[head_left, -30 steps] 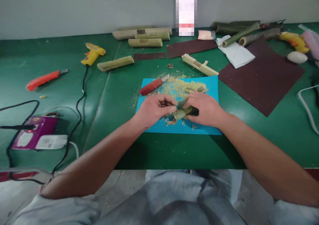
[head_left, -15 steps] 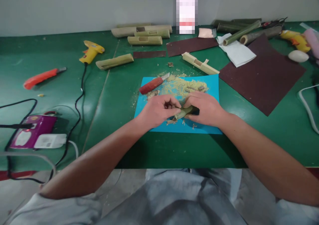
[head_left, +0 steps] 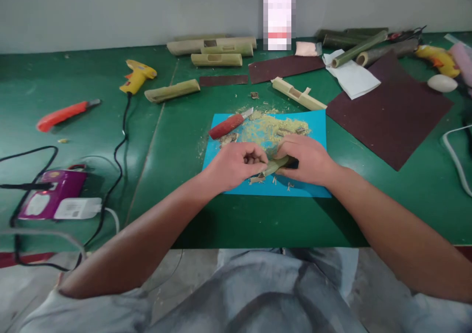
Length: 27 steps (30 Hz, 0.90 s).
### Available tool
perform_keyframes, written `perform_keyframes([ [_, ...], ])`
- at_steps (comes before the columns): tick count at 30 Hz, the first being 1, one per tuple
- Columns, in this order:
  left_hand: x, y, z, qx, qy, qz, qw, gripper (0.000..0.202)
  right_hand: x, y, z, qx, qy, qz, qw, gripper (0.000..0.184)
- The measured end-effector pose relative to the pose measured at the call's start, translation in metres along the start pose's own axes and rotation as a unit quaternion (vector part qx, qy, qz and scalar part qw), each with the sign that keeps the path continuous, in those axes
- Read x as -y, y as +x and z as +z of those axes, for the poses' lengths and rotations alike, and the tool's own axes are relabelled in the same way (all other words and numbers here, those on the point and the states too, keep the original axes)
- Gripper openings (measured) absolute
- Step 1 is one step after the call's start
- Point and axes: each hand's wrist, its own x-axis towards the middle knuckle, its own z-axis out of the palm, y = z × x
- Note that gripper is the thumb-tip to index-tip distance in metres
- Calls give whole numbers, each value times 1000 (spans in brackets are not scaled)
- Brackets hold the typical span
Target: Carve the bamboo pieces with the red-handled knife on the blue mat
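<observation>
Bamboo piece, head view: over the blue sheet, long axis slanting from lower left to upper right. Right hand, knuckles up, clasps its upper-right part between thumb and fingers; left hand, fingers curled, at the lower-left end, whether pinching cannot be told.

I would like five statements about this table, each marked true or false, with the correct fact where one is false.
1. The right hand holds a short green bamboo piece. True.
2. The knife with the dark red handle is inside the left hand. False: it lies on the blue rectangular paper sheet.
3. Fine yellowish shavings lie on the blue sheet. True.
4. The large dark brown flat sheet lies left of the blue sheet in the picture. False: it lies to the right.
5. A slim green bamboo tube lies partly over a thin white sheet. True.
</observation>
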Motion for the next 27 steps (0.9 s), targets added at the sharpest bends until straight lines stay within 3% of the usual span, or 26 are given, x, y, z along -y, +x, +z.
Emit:
perform_keyframes([
  [5, -1, 0, 3, -28, -11, -5, 1000, 10, 0, 0, 0, -2, -7, -18, 1000, 18],
  [10, 0, 0, 0, -4, 3, -1, 1000, 9, 1, 1, -1, 8, -19, 5, 1000, 17],
  [16, -1, 2, 2, -36, 12, 12, 999, 10, 2, 2, -3, 11, -8, -5, 1000, 15],
  [27, 3, 5, 4, -18, -13, 5, 1000, 10, 4, -1, -4, -2, 10, 21, 1000, 19],
])
